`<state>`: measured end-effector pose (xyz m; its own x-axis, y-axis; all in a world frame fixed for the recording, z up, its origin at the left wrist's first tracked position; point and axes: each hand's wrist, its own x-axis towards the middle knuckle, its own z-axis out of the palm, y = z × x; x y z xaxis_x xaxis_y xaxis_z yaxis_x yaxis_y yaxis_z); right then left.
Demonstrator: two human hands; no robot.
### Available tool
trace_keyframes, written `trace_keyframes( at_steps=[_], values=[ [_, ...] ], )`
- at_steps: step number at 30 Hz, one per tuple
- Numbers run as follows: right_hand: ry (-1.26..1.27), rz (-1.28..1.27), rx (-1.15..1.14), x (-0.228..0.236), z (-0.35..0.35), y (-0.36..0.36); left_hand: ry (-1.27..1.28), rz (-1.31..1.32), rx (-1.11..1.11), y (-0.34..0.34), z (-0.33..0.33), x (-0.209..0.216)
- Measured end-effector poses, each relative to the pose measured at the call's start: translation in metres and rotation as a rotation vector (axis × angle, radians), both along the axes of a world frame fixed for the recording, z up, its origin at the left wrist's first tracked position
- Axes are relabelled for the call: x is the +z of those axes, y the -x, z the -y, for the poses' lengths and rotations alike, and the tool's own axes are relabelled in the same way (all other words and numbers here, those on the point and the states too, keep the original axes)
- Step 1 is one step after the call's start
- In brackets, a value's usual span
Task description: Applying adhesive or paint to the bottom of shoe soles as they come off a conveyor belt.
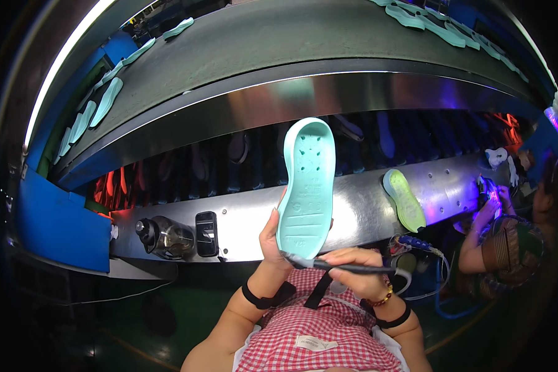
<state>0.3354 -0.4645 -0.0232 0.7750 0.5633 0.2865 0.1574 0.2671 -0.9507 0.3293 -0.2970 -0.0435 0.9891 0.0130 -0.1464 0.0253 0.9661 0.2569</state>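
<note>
A mint-green shoe sole [308, 192] stands nearly upright before me, its patterned inner face showing. My left hand [270, 242] is closed on its lower left edge, with fingertips just visible round the other side. In my right hand [358, 273] I grip a brush [378, 270] by its black handle, which lies roughly level. The brush's pale tip meets the bottom end of the sole, close to my left hand's fingers.
Beyond a metal ledge [248, 214] runs a dark conveyor belt [260, 37] bearing mint soles [107, 102] at both sides. On the ledge are a dark bottle [170, 237], a black phone-like object [206, 234] and a yellow-green sole [405, 201]. A co-worker's hands [491, 206] are at right.
</note>
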Motion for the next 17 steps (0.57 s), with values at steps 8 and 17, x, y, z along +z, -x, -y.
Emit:
trace_keyframes(
  at_steps=[8,17],
  values=[
    [0.115,0.029,0.049,0.017,0.001,-0.017,-0.018,0.135,-0.029,-0.01,-0.004,-0.002],
    [0.031,-0.282,0.087,0.029,0.001,-0.025,-0.189,0.078,0.032,-0.016,-0.008,-0.007]
  ],
)
